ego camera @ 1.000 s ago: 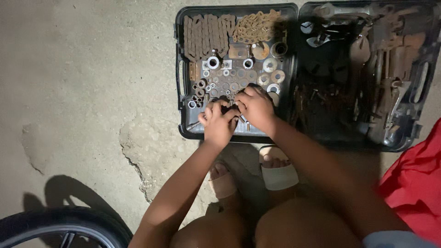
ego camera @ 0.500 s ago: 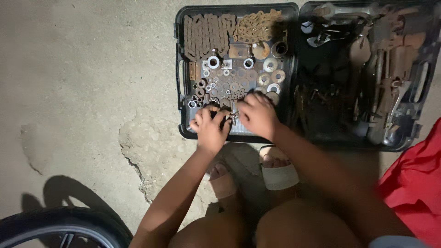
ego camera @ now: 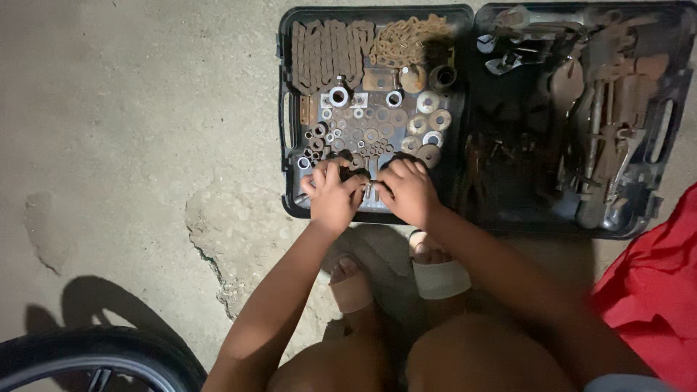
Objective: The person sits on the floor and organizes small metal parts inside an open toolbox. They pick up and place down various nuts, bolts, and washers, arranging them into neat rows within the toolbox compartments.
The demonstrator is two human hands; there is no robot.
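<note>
An open black tool case lies on the concrete floor, its left half [ego camera: 284, 131] laid out with washers [ego camera: 428, 120], nuts, dark chain lengths [ego camera: 327, 54] and a rusty chain [ego camera: 406, 40]. My left hand [ego camera: 332, 194] and my right hand [ego camera: 408, 192] rest side by side on the near edge of that half. Their fingers are curled over small parts. A small shiny metal piece [ego camera: 368, 190] sits pinched between the two thumbs. What lies under the palms is hidden.
The case's right half [ego camera: 664, 131] holds rusty tools and pliers. My sandalled feet [ego camera: 439, 276] stand just below the case. A bicycle tyre [ego camera: 109, 356] is at the bottom left, red cloth [ego camera: 653, 290] at the right. Cracked concrete [ego camera: 210, 254] spreads to the left.
Both hands have slid a little nearer to me, toward the case's front edge, and stay close together over the small parts.
</note>
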